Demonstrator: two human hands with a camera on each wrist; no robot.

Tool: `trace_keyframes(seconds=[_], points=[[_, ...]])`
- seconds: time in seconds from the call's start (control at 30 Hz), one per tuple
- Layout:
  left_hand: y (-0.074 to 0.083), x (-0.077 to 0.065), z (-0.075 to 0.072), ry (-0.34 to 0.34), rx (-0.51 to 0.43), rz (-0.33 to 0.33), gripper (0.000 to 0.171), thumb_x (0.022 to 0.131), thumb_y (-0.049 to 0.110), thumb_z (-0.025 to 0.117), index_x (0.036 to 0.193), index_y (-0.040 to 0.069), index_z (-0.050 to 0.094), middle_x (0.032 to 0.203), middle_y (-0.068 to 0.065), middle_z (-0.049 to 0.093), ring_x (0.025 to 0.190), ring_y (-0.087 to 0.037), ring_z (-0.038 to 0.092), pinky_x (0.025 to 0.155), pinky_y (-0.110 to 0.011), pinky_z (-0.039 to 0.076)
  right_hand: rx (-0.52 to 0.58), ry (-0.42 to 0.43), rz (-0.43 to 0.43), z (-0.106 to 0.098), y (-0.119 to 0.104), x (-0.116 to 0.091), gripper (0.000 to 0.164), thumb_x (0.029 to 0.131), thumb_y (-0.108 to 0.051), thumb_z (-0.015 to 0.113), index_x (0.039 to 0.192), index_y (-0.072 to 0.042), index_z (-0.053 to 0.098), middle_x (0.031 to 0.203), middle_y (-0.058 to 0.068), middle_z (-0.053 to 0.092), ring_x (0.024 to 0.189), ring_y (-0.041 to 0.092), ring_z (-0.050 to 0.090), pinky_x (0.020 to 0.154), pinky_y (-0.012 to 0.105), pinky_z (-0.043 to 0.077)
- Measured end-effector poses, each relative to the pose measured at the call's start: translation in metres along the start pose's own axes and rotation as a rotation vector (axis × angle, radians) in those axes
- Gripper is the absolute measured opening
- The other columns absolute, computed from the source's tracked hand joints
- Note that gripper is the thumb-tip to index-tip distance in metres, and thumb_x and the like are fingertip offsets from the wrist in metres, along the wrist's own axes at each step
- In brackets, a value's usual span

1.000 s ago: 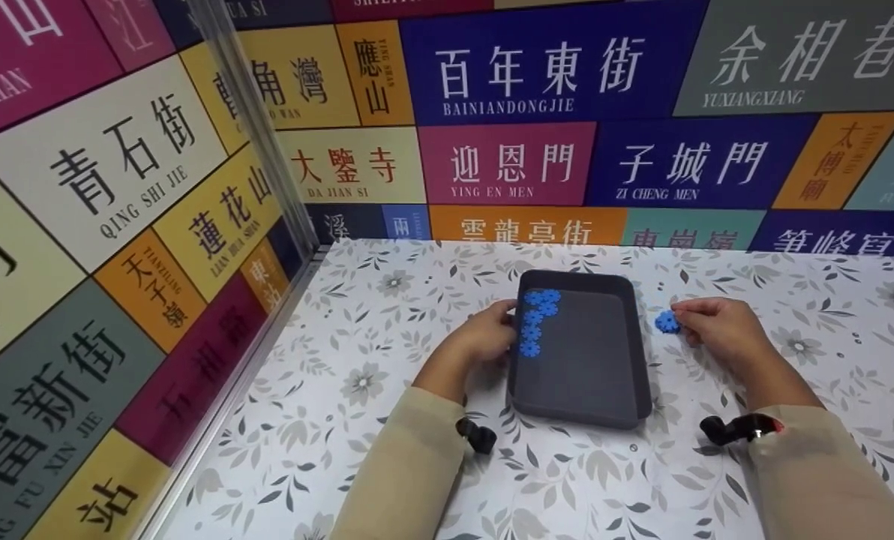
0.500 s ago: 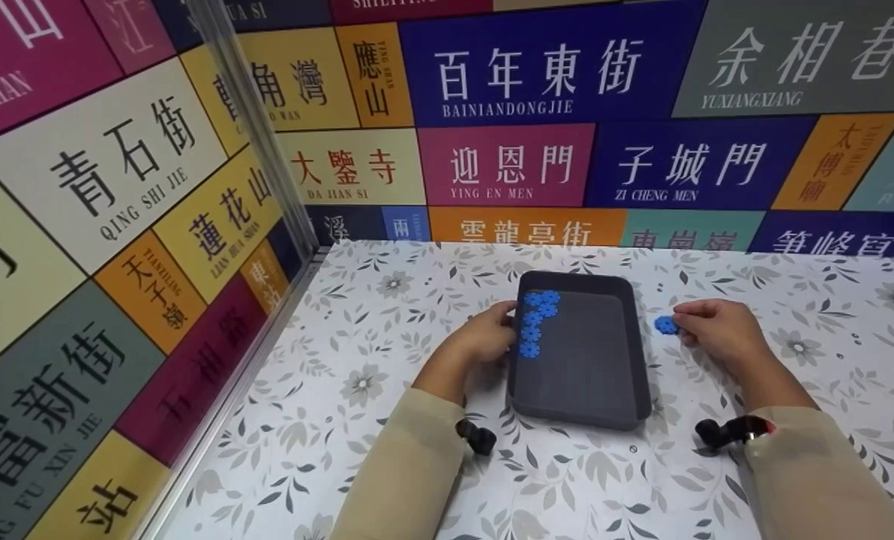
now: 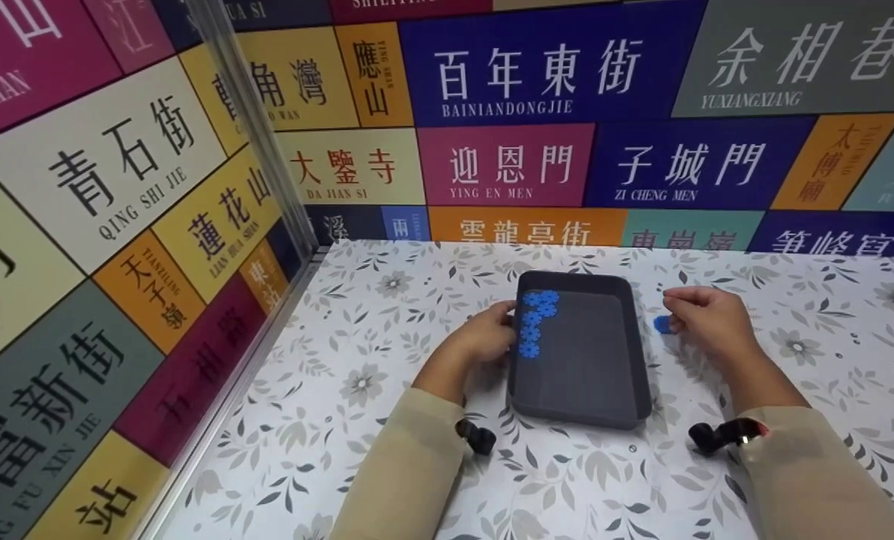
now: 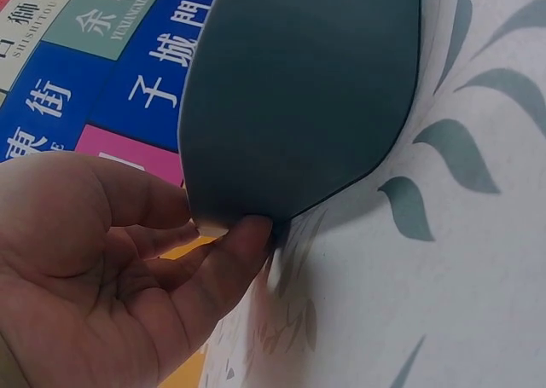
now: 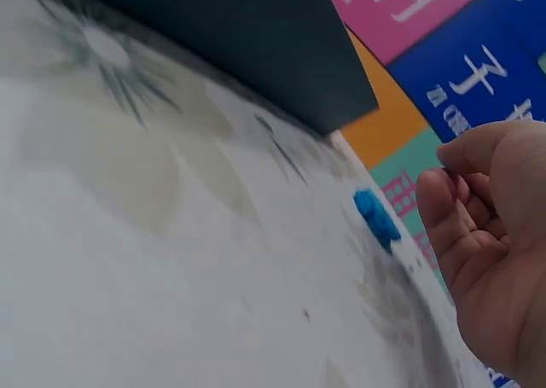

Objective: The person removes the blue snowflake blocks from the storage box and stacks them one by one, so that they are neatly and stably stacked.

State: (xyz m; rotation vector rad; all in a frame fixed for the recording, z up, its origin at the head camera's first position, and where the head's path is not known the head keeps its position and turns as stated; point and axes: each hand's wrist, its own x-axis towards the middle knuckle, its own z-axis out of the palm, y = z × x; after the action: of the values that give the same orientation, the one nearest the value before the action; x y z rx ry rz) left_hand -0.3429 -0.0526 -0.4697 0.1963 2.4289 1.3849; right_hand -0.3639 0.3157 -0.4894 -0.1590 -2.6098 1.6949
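My left hand (image 3: 490, 330) pinches the left side wall of a dark grey rectangular tray (image 3: 578, 386). In the left wrist view the thumb and fingertips of this hand (image 4: 128, 269) meet at the lower edge of the tray (image 4: 299, 98). Several blue flower-shaped pieces (image 3: 531, 334) lie inside along the tray's left side. To the right of the tray, my right hand (image 3: 709, 322) has thumb and index finger brought together; I cannot tell whether something thin is between them. A blue piece (image 5: 376, 218) lies on the table just beyond those fingertips, apart from them.
The table has a white cloth (image 3: 372, 322) with grey leaves and flowers. Colourful panels with printed place names (image 3: 537, 71) stand behind the table and along its left. A small black camera (image 3: 706, 437) is strapped to the right wrist, another (image 3: 478, 437) to the left.
My right hand has shifted slightly left and its index finger and thumb have risen off the blue piece beside the tray. The left hand and the tray have stayed put.
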Motion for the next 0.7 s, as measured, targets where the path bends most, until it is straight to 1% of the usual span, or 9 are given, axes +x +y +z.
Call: trace_keyframes(seconds=[0.03, 0.17, 0.23, 0.27, 0.4, 0.47, 0.53, 0.6, 0.7], points=[[0.0, 0.0, 0.0, 0.002, 0.004, 0.0, 0.068, 0.1, 0.006, 0.051, 0.167, 0.013, 0.039, 0.162, -0.016, 0.054, 0.146, -0.029, 0.053, 0.124, -0.046, 0.044, 0.02, -0.006, -0.008, 0.003, -0.004, -0.001, 0.044, 0.103, -0.036, 0.071, 0.131, -0.003, 0.07, 0.09, -0.016, 0.074, 0.077, 0.005, 0.071, 0.073, 0.024, 0.063], [0.001, -0.002, 0.001, -0.002, -0.003, 0.0, 0.07, 0.099, 0.004, 0.049, 0.167, 0.012, 0.037, 0.161, -0.016, 0.055, 0.138, -0.029, 0.059, 0.108, -0.047, 0.056, 0.083, -0.033, -0.044, 0.016, -0.02, -0.007, 0.034, 0.102, -0.032, 0.073, 0.125, -0.006, 0.074, 0.087, -0.016, 0.074, 0.073, 0.004, 0.07, 0.072, 0.024, 0.063], [0.001, -0.002, 0.001, -0.004, -0.001, 0.001, 0.071, 0.098, 0.004, 0.049, 0.167, 0.012, 0.037, 0.16, -0.016, 0.056, 0.133, -0.029, 0.061, 0.099, -0.046, 0.06, 0.108, -0.036, -0.062, 0.023, -0.028, -0.011, 0.035, 0.102, -0.031, 0.074, 0.124, -0.004, 0.074, 0.086, -0.015, 0.075, 0.071, 0.004, 0.069, 0.07, 0.024, 0.063], [0.001, -0.002, 0.001, -0.005, 0.001, -0.001, 0.071, 0.098, 0.003, 0.048, 0.167, 0.013, 0.037, 0.159, -0.016, 0.056, 0.132, -0.029, 0.062, 0.097, -0.045, 0.061, 0.114, -0.037, -0.073, 0.026, -0.032, -0.014, 0.035, 0.101, -0.03, 0.074, 0.125, -0.003, 0.074, 0.086, -0.014, 0.075, 0.071, 0.004, 0.068, 0.07, 0.024, 0.063], [0.001, -0.001, 0.0, 0.0, 0.024, -0.007, 0.071, 0.098, 0.005, 0.051, 0.167, 0.014, 0.038, 0.16, -0.015, 0.056, 0.136, -0.028, 0.06, 0.106, -0.044, 0.058, 0.12, -0.04, -0.107, 0.037, -0.046, -0.021, 0.032, 0.101, -0.028, 0.075, 0.121, -0.004, 0.075, 0.088, -0.013, 0.075, 0.071, 0.004, 0.068, 0.068, 0.024, 0.062], [0.001, 0.0, 0.0, -0.002, 0.029, -0.01, 0.071, 0.098, 0.006, 0.051, 0.167, 0.014, 0.038, 0.16, -0.015, 0.056, 0.138, -0.028, 0.058, 0.11, -0.045, 0.055, 0.118, -0.044, -0.122, 0.042, -0.051, -0.023, 0.026, 0.101, -0.027, 0.075, 0.118, -0.007, 0.077, 0.089, -0.014, 0.076, 0.071, 0.004, 0.069, 0.069, 0.023, 0.063], [0.0, 0.0, 0.0, -0.006, 0.02, -0.016, 0.071, 0.099, 0.006, 0.051, 0.167, 0.014, 0.037, 0.161, -0.015, 0.055, 0.14, -0.028, 0.057, 0.112, -0.046, 0.054, 0.129, -0.046, -0.131, 0.045, -0.055, -0.023, 0.022, 0.101, -0.025, 0.074, 0.116, -0.009, 0.077, 0.089, -0.014, 0.075, 0.072, 0.004, 0.069, 0.069, 0.023, 0.063], [0.0, 0.0, 0.0, -0.005, 0.021, -0.021, 0.07, 0.1, 0.006, 0.051, 0.168, 0.015, 0.037, 0.162, -0.015, 0.054, 0.142, -0.028, 0.056, 0.116, -0.046, 0.051, 0.154, -0.042, -0.137, 0.048, -0.06, -0.024, 0.019, 0.101, -0.024, 0.074, 0.113, -0.01, 0.078, 0.087, -0.014, 0.075, 0.072, 0.004, 0.068, 0.069, 0.022, 0.063], [-0.001, 0.0, 0.0, -0.001, 0.018, -0.023, 0.069, 0.1, 0.006, 0.051, 0.167, 0.015, 0.037, 0.162, -0.015, 0.054, 0.143, -0.028, 0.055, 0.118, -0.046, 0.05, 0.207, -0.041, -0.138, 0.054, -0.068, -0.024, 0.014, 0.101, -0.022, 0.074, 0.11, -0.012, 0.079, 0.085, -0.014, 0.073, 0.073, 0.005, 0.067, 0.068, 0.022, 0.062]])
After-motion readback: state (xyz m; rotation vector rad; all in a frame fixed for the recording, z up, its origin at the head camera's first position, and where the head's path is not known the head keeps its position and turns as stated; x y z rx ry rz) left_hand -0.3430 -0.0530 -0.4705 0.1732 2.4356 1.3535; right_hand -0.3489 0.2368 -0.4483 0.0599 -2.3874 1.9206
